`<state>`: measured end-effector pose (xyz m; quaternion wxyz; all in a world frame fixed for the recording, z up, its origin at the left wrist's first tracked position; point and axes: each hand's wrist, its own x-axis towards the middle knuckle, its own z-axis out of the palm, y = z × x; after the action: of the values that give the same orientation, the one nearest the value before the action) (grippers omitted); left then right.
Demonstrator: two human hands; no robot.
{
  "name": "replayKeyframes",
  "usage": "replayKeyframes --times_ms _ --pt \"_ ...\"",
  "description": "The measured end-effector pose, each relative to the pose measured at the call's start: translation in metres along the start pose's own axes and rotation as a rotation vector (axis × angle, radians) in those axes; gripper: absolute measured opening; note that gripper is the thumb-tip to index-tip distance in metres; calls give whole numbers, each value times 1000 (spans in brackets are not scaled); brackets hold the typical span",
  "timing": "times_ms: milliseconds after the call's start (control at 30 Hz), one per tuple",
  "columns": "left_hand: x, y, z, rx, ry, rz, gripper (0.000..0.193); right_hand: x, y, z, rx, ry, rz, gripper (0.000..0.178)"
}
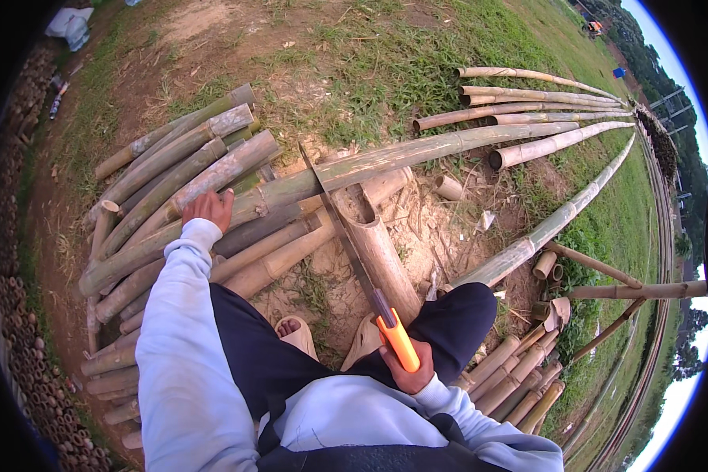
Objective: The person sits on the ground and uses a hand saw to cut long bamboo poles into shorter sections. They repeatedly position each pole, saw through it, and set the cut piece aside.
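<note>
My right hand [418, 368] grips the orange handle of a hand saw [352, 246], close to my lap. The long blade points away from me and crosses a long green bamboo pole [425, 149]; I cannot tell how deep any cut runs. My left hand [208, 210] is on the same pole, left of the blade, with its fingers curled over it. Beneath the pole, near the blade, a thick bamboo post [385, 267] lies with its notched end under it. Pale sawdust [417, 228] covers the ground around the post.
Cut bamboo lengths [232, 161] are stacked at the left, and more pieces [515, 381] lie by my right knee. Long poles [543, 98] stretch across the grass at the far right. A bamboo frame [637, 291] stands at the right. My sandalled feet [297, 334] flank the post.
</note>
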<state>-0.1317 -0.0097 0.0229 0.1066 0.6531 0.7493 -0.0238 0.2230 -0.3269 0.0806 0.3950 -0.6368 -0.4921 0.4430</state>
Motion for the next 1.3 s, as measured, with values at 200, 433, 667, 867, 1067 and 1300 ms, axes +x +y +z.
replayKeyframes --times_ms 200,433,667,867,1067,1300 --pt "10 18 7 26 -34 3 64 189 -11 52 -73 40 -97 27" --pt "9 6 10 -6 83 56 66 114 25 44 64 4 -29 20" --pt "8 8 10 43 8 10 66 40 -3 1 -30 -25 31 11" --pt "35 -2 15 28 -1 5 71 188 -34 58 -29 -7 -103 26" --pt "22 -5 16 39 -12 -27 73 31 30 6 18 -31 -56 19" --pt "29 3 20 49 -36 -13 73 86 33 17 -86 -28 -82 16"
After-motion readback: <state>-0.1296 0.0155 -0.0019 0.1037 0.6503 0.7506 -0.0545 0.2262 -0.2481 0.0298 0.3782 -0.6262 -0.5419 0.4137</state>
